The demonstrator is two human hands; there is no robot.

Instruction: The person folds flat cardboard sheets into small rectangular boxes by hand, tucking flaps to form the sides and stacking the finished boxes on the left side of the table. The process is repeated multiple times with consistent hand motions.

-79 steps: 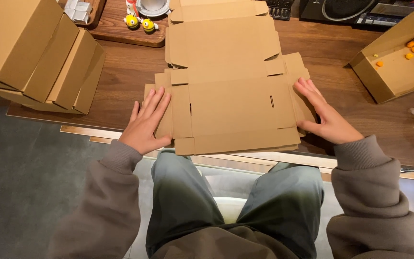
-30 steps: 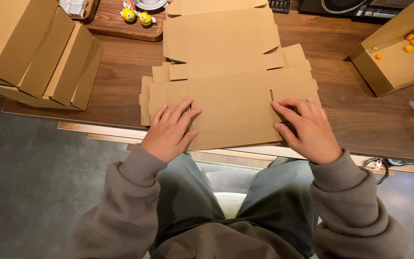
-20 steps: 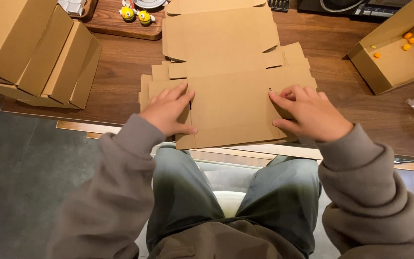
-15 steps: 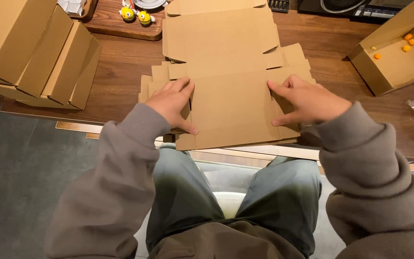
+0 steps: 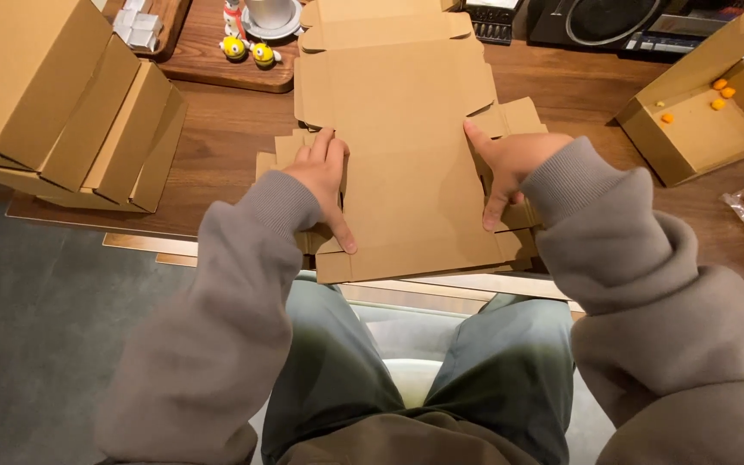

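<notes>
The left hand (image 5: 322, 176) lies flat on the unfolded cardboard box blank (image 5: 411, 189), fingers together. The right hand (image 5: 505, 164) presses its opposite side, fingers slightly spread, gripping nothing.

Both arms reach forward in grey sleeves, the left hand (image 5: 325, 176) and right hand (image 5: 505, 164) lying palm-down, well apart, fingers extended and thumbs angled inward.
</notes>
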